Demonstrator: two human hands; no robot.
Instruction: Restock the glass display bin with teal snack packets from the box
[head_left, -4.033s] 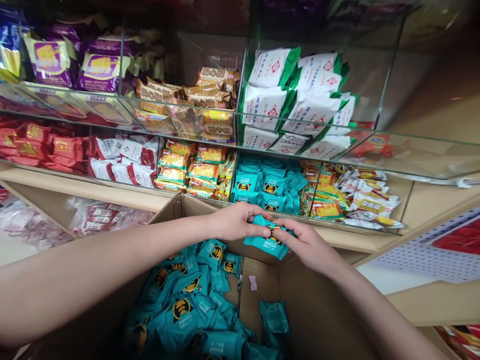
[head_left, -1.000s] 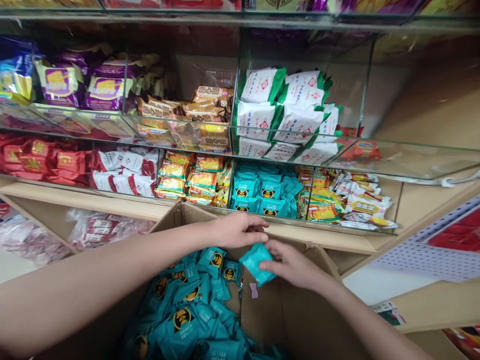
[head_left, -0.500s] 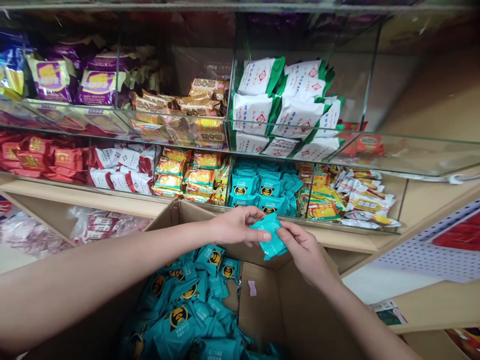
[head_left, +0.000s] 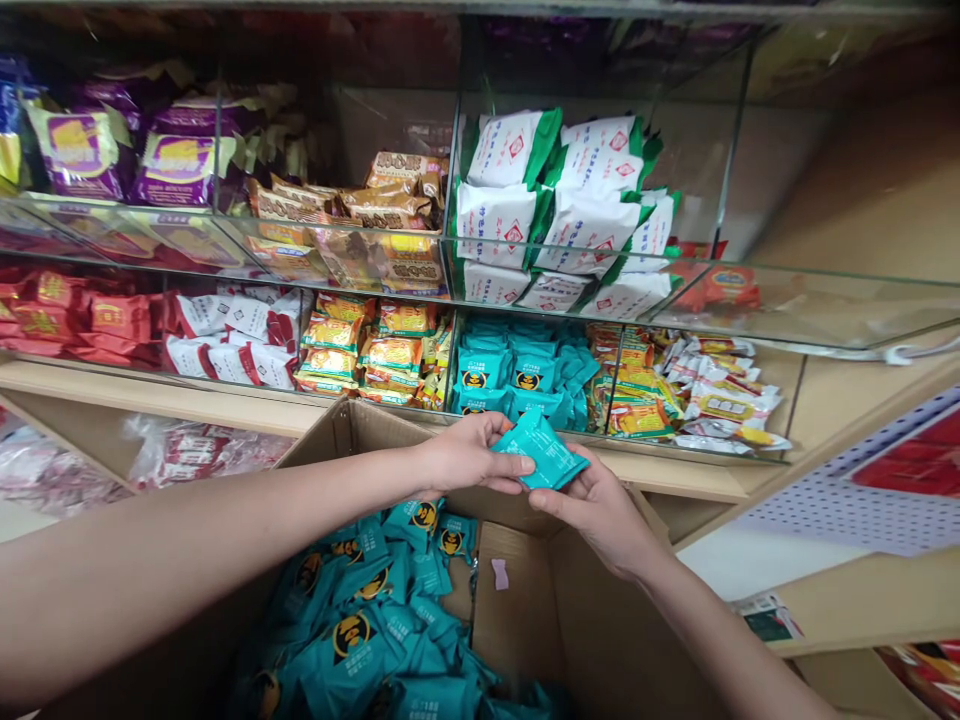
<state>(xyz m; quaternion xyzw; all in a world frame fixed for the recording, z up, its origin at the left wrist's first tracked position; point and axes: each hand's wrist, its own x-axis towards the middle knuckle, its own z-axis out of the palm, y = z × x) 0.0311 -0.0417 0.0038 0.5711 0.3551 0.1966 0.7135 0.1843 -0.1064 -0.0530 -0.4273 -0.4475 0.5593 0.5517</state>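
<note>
A teal snack packet (head_left: pixel 538 450) is held up between both hands over the cardboard box, its printed back facing me. My left hand (head_left: pixel 472 455) grips its left side, thumb on the front and the other fingers behind. At the packet's right and lower edge, my right hand (head_left: pixel 600 510) holds it with the thumb below and fingers partly hidden behind it. Below lies a pile of teal packets (head_left: pixel 360 640) with black and yellow round emblems, inside the open cardboard box (head_left: pixel 517 600). Similar teal packets (head_left: pixel 517 365) are stacked in the shelf compartment just beyond my hands.
Glass dividers and a glass front edge (head_left: pixel 675 300) bound the shelf compartments. White-and-green packets (head_left: pixel 585 230) stand above; yellow packets (head_left: pixel 390 355) and white packets (head_left: pixel 727 400) flank the teal stack. A wooden ledge (head_left: pixel 667 475) runs along the front. Bagged goods (head_left: pixel 202 450) sit lower left.
The teal packet has turned and now lies flatter, its back more visible. My right thumb has shifted from the packet's face to below its lower edge. The view has moved slightly.
</note>
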